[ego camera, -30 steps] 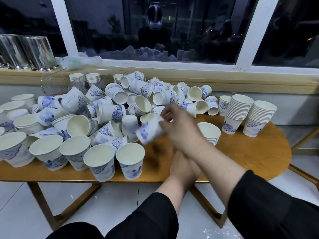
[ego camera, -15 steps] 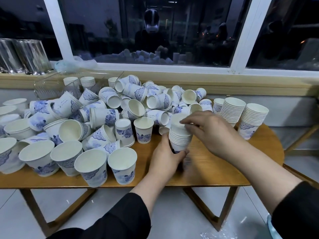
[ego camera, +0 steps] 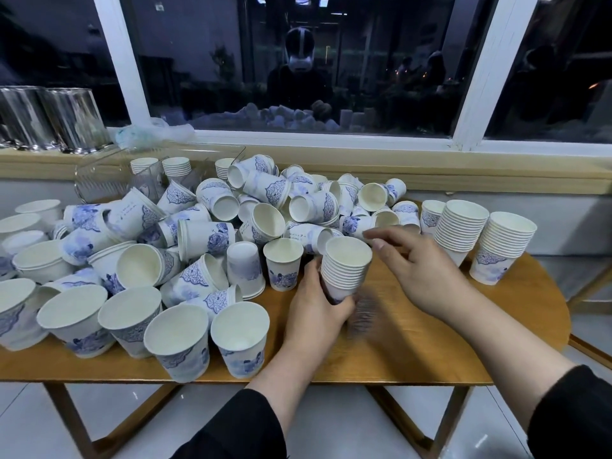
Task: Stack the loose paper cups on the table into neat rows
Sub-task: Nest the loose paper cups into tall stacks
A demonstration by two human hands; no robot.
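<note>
White paper cups with blue patterns lie in a loose pile [ego camera: 265, 200] across the wooden table [ego camera: 414, 342]. My left hand [ego camera: 314, 313] grips the base of a short stack of nested cups [ego camera: 346, 266] just above the table's middle. My right hand [ego camera: 420, 270] hovers beside the stack's rim with relaxed fingers, holding nothing. Two taller finished stacks [ego camera: 460, 226] [ego camera: 503, 246] stand at the right end. A single upright cup [ego camera: 283, 268] stands just left of the held stack.
Several upright cups [ego camera: 238, 339] line the table's front left edge. Metal containers [ego camera: 66, 117] and a clear plastic bag [ego camera: 152, 134] sit on the window sill. A clear bin [ego camera: 109, 180] with small stacks stands at the back left. Bare wood shows at the front right.
My right hand put a cup onto the stack held in my left hand, then let go and drew back to the right. The stack has risen slightly.
</note>
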